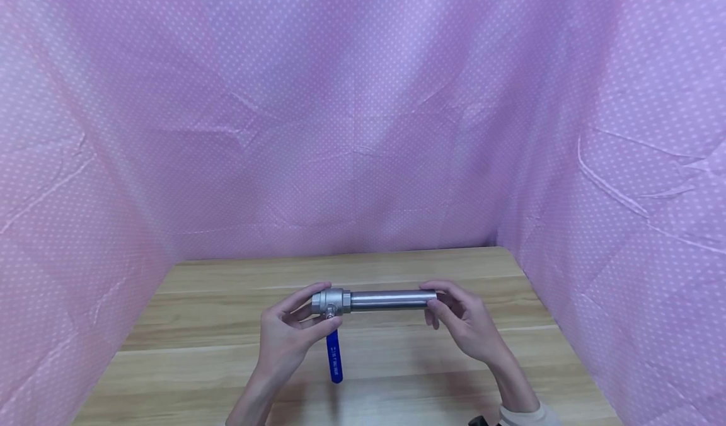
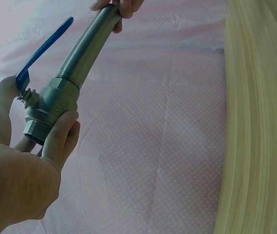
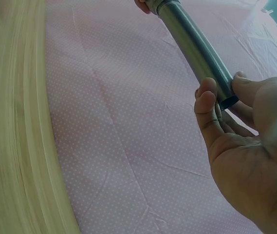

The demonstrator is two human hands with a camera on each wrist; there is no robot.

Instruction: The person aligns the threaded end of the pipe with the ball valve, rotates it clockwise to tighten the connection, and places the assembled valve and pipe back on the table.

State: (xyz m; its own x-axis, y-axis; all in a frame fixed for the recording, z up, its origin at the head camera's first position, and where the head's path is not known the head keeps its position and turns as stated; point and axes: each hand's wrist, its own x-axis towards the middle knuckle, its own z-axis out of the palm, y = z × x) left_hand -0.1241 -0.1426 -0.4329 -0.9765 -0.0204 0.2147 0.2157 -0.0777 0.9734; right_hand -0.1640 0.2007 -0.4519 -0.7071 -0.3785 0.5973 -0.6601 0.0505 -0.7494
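A steel ball valve (image 1: 334,300) with a blue lever handle (image 1: 335,358) is joined to a smooth metal pipe (image 1: 392,299), held level above the table in the head view. My left hand (image 1: 286,333) grips the valve body, thumb near the lever's pivot and fingers on the far side. At the pipe's free end, my right hand (image 1: 467,322) pinches it between thumb and fingers. In the left wrist view, some threads (image 2: 69,78) show where the pipe enters the valve. The right wrist view shows the pipe's open end (image 3: 228,102) between the right fingers.
Under the hands lies a light wood-grain tabletop (image 1: 227,300). Pink dotted cloth (image 1: 351,130) hangs behind it and along both sides. A small dark object (image 1: 478,421) shows at the bottom edge beside the right sleeve (image 1: 530,415).
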